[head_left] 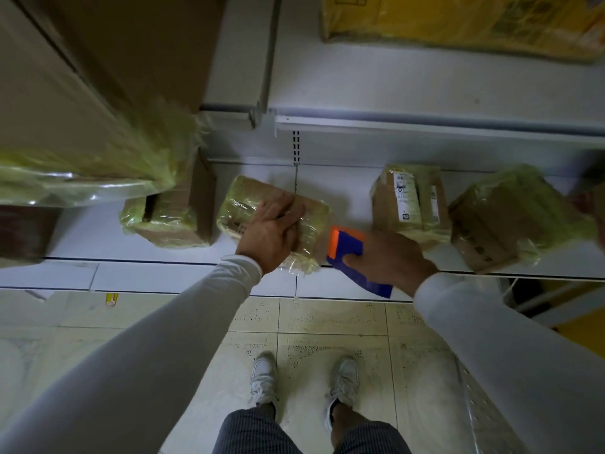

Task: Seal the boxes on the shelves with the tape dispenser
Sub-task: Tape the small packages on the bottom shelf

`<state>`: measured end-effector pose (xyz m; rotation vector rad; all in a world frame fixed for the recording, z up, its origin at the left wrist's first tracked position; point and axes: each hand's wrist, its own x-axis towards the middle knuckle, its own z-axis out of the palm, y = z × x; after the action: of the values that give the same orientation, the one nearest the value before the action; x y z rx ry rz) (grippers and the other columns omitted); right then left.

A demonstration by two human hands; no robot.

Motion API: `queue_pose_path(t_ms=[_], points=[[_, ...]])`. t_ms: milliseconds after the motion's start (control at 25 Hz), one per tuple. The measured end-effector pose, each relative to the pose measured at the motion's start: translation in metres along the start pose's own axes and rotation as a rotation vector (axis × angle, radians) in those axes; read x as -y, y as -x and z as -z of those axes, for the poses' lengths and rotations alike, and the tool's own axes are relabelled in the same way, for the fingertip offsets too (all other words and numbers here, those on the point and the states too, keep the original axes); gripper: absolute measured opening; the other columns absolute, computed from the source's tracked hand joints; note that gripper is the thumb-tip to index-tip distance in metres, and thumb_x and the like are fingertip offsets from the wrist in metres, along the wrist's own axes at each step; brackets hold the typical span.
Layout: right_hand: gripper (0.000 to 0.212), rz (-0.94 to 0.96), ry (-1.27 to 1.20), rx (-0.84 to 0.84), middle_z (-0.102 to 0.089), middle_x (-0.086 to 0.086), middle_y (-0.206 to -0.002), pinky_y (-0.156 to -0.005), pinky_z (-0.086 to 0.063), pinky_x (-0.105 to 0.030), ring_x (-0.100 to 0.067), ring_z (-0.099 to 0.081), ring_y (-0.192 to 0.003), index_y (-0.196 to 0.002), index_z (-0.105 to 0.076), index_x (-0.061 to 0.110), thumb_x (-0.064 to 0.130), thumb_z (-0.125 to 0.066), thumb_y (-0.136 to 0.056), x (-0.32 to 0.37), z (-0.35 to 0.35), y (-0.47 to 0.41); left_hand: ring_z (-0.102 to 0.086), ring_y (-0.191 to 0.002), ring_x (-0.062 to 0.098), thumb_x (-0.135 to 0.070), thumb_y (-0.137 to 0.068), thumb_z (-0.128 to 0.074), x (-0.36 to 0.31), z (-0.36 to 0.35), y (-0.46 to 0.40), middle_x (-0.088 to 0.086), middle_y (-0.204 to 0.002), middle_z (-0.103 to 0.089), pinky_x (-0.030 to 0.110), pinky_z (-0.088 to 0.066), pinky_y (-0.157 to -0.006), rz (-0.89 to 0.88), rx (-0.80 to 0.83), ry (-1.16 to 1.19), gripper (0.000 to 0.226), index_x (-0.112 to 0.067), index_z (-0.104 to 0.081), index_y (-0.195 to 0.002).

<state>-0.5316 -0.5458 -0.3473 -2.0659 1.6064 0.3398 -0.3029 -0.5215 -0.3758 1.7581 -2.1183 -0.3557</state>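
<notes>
Pressing down on a tape-wrapped cardboard box [262,208], the left hand [271,231] lies over its top with fingers spread, while the right hand [386,260] grips a blue and orange tape dispenser [347,253] just beside it. The box sits on a white shelf [98,231] above pale speckled floor tiles [327,322]. A neighbouring box [409,201] carries a white barcode label, unreadable.
</notes>
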Motion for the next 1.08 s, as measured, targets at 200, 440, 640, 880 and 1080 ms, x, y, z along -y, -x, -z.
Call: queue_pose_path(t_ms=[200, 440, 640, 880, 1080], points=[[0.039, -0.086, -0.014, 0.016, -0.052, 0.003, -0.06, -0.049, -0.035, -0.022, -0.012, -0.05, -0.052, -0.066, -0.043, 0.021, 0.052, -0.054, -0.088, -0.004, -0.031, 0.006, -0.033, -0.136, 0.026, -0.065, -0.078, -0.053, -0.015, -0.008, -0.009, 0.006, -0.143, -0.041, 0.049, -0.013, -0.116, 0.171, 0.069, -0.098, 0.071, -0.018, -0.052, -0.131], [0.047, -0.142, -0.131, -0.008, -0.056, 0.001, -0.06, -0.049, -0.035, -0.024, -0.014, -0.054, -0.052, -0.067, -0.048, 0.019, 0.062, -0.057, -0.083, -0.026, -0.016, 0.012, -0.021, -0.141, 0.028, -0.049, -0.078, -0.06, -0.024, -0.02, -0.027, 0.011, -0.149, -0.03, 0.047, -0.011, -0.117, 0.053, 0.118, -0.151, 0.079, -0.013, -0.033, -0.143], [0.047, -0.128, -0.192, -0.02, -0.05, 0.004, -0.053, -0.046, -0.031, -0.023, -0.011, -0.05, -0.047, -0.062, -0.046, 0.021, 0.06, -0.059, -0.085, -0.041, -0.016, 0.023, -0.02, -0.144, 0.028, -0.051, -0.089, -0.049, -0.011, -0.028, -0.01, 0.009, -0.155, -0.026, 0.045, -0.014, -0.118, -0.141, 0.08, -0.28, 0.072, -0.014, -0.03, -0.147], [0.052, -0.062, -0.256, -0.048, -0.045, 0.005, -0.049, -0.047, -0.031, -0.024, -0.012, -0.046, -0.043, -0.059, -0.042, 0.02, 0.06, -0.061, -0.085, -0.05, -0.016, 0.038, -0.011, -0.146, 0.026, -0.047, -0.091, -0.051, 0.004, -0.018, -0.038, 0.006, -0.158, -0.016, 0.039, -0.006, -0.119, -0.371, 0.27, -0.334, 0.073, -0.018, -0.019, -0.15], [0.044, 0.084, -0.289, -0.075, -0.058, 0.003, -0.056, -0.05, -0.038, -0.023, -0.012, -0.055, -0.05, -0.068, -0.055, 0.019, 0.059, -0.063, -0.084, -0.048, 0.01, 0.054, -0.014, -0.146, 0.026, -0.044, -0.086, -0.063, 0.01, 0.008, -0.029, 0.007, -0.158, -0.014, 0.034, -0.006, -0.118, -0.384, 0.284, -0.237, 0.082, -0.018, -0.02, -0.15]])
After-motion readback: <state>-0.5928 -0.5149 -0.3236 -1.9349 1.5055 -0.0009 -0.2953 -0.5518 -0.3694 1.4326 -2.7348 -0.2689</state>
